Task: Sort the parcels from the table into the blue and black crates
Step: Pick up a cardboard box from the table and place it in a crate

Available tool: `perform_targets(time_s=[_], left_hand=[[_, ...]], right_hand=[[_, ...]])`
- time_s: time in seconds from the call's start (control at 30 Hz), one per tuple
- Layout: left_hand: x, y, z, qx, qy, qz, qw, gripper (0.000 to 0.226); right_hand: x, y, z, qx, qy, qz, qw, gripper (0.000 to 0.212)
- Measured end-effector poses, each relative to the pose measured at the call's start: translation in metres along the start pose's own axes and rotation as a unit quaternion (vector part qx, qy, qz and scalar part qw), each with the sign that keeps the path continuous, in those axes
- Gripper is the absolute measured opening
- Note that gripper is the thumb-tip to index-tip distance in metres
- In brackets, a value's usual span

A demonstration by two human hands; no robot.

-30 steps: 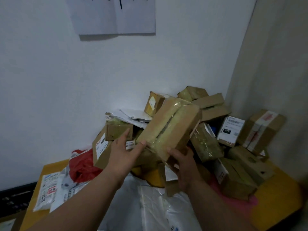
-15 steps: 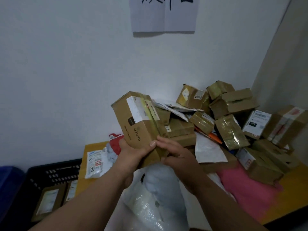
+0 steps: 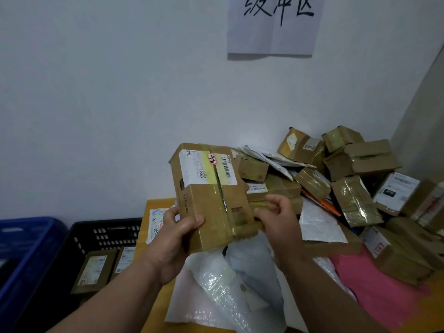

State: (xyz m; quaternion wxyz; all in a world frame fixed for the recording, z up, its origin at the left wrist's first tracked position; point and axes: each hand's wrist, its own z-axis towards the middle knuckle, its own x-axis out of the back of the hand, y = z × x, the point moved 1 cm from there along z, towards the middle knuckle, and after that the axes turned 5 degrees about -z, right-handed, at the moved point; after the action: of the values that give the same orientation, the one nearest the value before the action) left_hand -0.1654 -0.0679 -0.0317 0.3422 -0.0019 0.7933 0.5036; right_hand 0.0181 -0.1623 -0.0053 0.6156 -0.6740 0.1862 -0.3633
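The left hand (image 3: 171, 239) is gripping the lower left corner of a brown cardboard parcel (image 3: 211, 195), its thumb lying across the front face and its fingers curling round the left side. The right hand (image 3: 278, 218) is holding the same parcel at its lower right edge, fingers bent against the side, so both hands are keeping it lifted above the yellow table (image 3: 153, 205). The parcel is standing upright with its white shipping label (image 3: 204, 168) facing the camera, a strip of clear tape running down its middle and printed letters showing along its left side. To the right of the parcel, a heap of taped cardboard boxes (image 3: 355, 179) is piling up against the wall, touching one another at odd tilts. Below the parcel, clear plastic mailer bags (image 3: 230, 280) are lying on the table, and a pink bag (image 3: 374, 287) is lying further right of them. To the left of the parcel, beside the table's edge, a black crate (image 3: 105, 234) is holding two flat boxes (image 3: 96, 272), and a blue crate (image 3: 26, 243) is standing just beyond it. On the wall above the parcel, a paper sign (image 3: 274, 22) with handwritten characters is hanging.
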Motion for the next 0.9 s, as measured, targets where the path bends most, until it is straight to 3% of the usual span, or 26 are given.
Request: perform_targets(time_s=[0.1, 0.17, 0.27, 0.5, 0.7, 0.9], left_hand=[[0.000, 0.001, -0.003, 0.016, -0.028, -0.036, 0.999, 0.087], [0.000, -0.001, -0.005, 0.030, -0.051, -0.054, 0.997, 0.092], [-0.003, -0.006, -0.008, 0.038, -0.077, -0.066, 0.994, 0.092], [-0.003, -0.007, -0.012, 0.013, -0.040, -0.004, 0.999, 0.084], [0.023, -0.006, -0.030, 0.007, 0.017, 0.034, 0.999, 0.045], [0.084, 0.004, -0.049, 0.012, 0.124, 0.047, 0.991, 0.032]], right_hand=[[0.005, 0.018, 0.008, -0.141, -0.104, 0.050, 0.983, 0.057], [0.005, 0.027, 0.008, -0.210, -0.200, 0.112, 0.950, 0.053], [0.005, 0.035, 0.009, -0.229, -0.296, 0.198, 0.906, 0.050], [0.003, 0.039, 0.013, -0.144, -0.321, 0.191, 0.916, 0.052], [-0.022, 0.045, 0.004, -0.154, -0.341, 0.189, 0.908, 0.054], [-0.077, 0.045, -0.025, -0.199, -0.380, 0.114, 0.896, 0.051]])
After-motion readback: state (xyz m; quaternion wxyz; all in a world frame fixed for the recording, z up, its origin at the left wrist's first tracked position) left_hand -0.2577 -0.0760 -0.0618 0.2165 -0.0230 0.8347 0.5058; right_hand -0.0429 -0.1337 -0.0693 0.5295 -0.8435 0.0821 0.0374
